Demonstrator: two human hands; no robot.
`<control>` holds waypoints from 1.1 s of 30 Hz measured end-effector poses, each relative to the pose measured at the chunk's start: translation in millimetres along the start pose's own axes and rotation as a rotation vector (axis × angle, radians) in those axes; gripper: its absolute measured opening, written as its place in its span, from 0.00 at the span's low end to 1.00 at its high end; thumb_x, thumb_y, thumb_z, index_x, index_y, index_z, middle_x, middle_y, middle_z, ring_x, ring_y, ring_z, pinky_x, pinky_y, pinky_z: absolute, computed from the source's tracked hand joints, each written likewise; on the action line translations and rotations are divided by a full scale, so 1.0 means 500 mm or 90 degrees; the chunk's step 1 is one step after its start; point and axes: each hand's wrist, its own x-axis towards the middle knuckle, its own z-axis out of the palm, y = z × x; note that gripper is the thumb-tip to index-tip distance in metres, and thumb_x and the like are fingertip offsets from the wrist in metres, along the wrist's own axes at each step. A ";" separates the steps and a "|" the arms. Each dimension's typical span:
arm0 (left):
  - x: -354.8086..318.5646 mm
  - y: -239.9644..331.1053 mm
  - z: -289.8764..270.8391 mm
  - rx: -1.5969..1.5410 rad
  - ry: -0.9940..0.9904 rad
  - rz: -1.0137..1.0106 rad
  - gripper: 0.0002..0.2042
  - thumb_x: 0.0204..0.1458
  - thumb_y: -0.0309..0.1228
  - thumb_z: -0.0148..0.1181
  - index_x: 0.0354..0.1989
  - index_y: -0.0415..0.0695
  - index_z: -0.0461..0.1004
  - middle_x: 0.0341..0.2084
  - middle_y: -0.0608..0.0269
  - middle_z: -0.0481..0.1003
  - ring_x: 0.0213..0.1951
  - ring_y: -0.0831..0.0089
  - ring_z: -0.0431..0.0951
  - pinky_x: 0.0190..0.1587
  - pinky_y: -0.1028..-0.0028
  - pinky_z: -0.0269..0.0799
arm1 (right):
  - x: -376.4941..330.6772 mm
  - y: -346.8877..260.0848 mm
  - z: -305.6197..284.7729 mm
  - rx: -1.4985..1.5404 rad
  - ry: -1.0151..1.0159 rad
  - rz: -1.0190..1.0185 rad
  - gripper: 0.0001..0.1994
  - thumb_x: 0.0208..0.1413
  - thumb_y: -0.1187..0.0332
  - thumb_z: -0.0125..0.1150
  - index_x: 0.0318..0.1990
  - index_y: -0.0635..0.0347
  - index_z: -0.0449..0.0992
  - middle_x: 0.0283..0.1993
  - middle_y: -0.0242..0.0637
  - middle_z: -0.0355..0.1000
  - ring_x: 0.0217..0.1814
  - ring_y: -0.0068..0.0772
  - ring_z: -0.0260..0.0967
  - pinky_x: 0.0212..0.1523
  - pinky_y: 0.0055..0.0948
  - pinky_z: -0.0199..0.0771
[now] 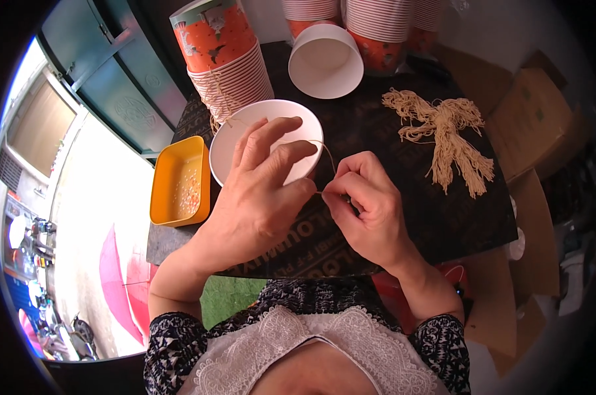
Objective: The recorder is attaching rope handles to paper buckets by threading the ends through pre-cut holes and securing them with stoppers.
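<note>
Over the white paper bowl (229,148) my left hand (255,187) is held with its fingers bent and spread, the thumb apart from the index finger. A thin beige string (333,158) arcs from beside the left index fingertip to my right hand (370,204). The right thumb and index finger are closed in a pinch on the string, close to my left thumb tip. Whether the string wraps round the left fingers is hidden. A bundle of beige strings (446,125) lies at the right of the dark table (403,224).
Left of the bowl stands a yellow tray (173,181) with small beads inside. Behind it rises a stack of orange paper tubs (235,72) with strings hanging on it. Another white tub (324,62) lies tilted farther back, near wrapped stacks (377,29). Cardboard boxes (535,118) stand right.
</note>
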 end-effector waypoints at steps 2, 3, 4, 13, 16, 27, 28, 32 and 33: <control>0.000 -0.005 0.004 -0.016 0.043 -0.016 0.08 0.41 0.23 0.64 0.30 0.38 0.73 0.45 0.54 0.71 0.58 0.48 0.66 0.58 0.48 0.63 | -0.001 0.008 -0.002 0.001 0.005 0.002 0.05 0.44 0.84 0.63 0.29 0.67 0.74 0.35 0.42 0.66 0.33 0.37 0.69 0.32 0.29 0.70; -0.003 -0.010 0.005 -0.022 0.056 -0.028 0.08 0.41 0.22 0.64 0.30 0.38 0.72 0.45 0.54 0.71 0.58 0.47 0.66 0.57 0.49 0.64 | -0.001 0.013 -0.003 -0.007 0.002 0.006 0.05 0.45 0.84 0.63 0.29 0.67 0.74 0.35 0.41 0.66 0.33 0.37 0.69 0.32 0.29 0.70; -0.007 -0.014 0.004 -0.029 0.070 -0.039 0.08 0.41 0.21 0.64 0.29 0.39 0.71 0.45 0.54 0.71 0.58 0.47 0.67 0.56 0.50 0.65 | 0.000 0.019 -0.002 -0.015 -0.002 0.010 0.05 0.45 0.84 0.63 0.29 0.67 0.74 0.34 0.41 0.66 0.32 0.37 0.69 0.32 0.29 0.69; -0.014 -0.017 0.002 -0.051 0.064 -0.115 0.07 0.43 0.18 0.63 0.29 0.40 0.73 0.40 0.56 0.76 0.55 0.49 0.71 0.53 0.57 0.70 | 0.006 0.052 0.014 -0.038 -0.009 0.018 0.05 0.46 0.82 0.63 0.27 0.66 0.73 0.34 0.40 0.67 0.32 0.37 0.69 0.30 0.30 0.69; -0.017 -0.024 0.003 -0.072 0.062 -0.126 0.06 0.44 0.19 0.63 0.29 0.39 0.73 0.40 0.55 0.75 0.54 0.49 0.71 0.53 0.56 0.69 | 0.009 0.055 0.018 -0.036 -0.006 0.017 0.04 0.46 0.82 0.63 0.27 0.66 0.73 0.34 0.40 0.67 0.31 0.36 0.69 0.30 0.30 0.69; -0.019 -0.030 0.001 -0.072 0.055 -0.150 0.06 0.44 0.19 0.63 0.29 0.39 0.73 0.38 0.56 0.77 0.54 0.50 0.72 0.52 0.58 0.70 | 0.012 0.056 0.024 -0.040 -0.018 0.028 0.04 0.46 0.82 0.63 0.27 0.66 0.73 0.34 0.40 0.67 0.32 0.37 0.70 0.31 0.31 0.71; -0.019 -0.031 0.002 -0.082 0.052 -0.149 0.05 0.45 0.20 0.63 0.29 0.38 0.73 0.37 0.55 0.75 0.53 0.50 0.71 0.53 0.57 0.69 | 0.014 0.056 0.024 -0.042 -0.020 0.028 0.04 0.47 0.81 0.63 0.28 0.66 0.74 0.34 0.40 0.67 0.32 0.37 0.71 0.31 0.31 0.71; -0.018 -0.042 0.004 -0.126 0.002 -0.154 0.04 0.48 0.21 0.61 0.32 0.37 0.73 0.36 0.52 0.75 0.50 0.49 0.71 0.52 0.58 0.68 | 0.020 0.059 0.027 -0.046 -0.022 0.027 0.03 0.48 0.80 0.63 0.28 0.66 0.74 0.35 0.40 0.68 0.33 0.38 0.71 0.32 0.32 0.72; -0.015 -0.044 0.004 -0.127 0.002 -0.153 0.04 0.48 0.21 0.61 0.32 0.37 0.73 0.36 0.52 0.75 0.50 0.49 0.71 0.52 0.58 0.68 | 0.021 0.059 0.028 -0.050 -0.024 0.030 0.03 0.48 0.80 0.63 0.29 0.66 0.75 0.35 0.40 0.68 0.33 0.39 0.71 0.33 0.33 0.72</control>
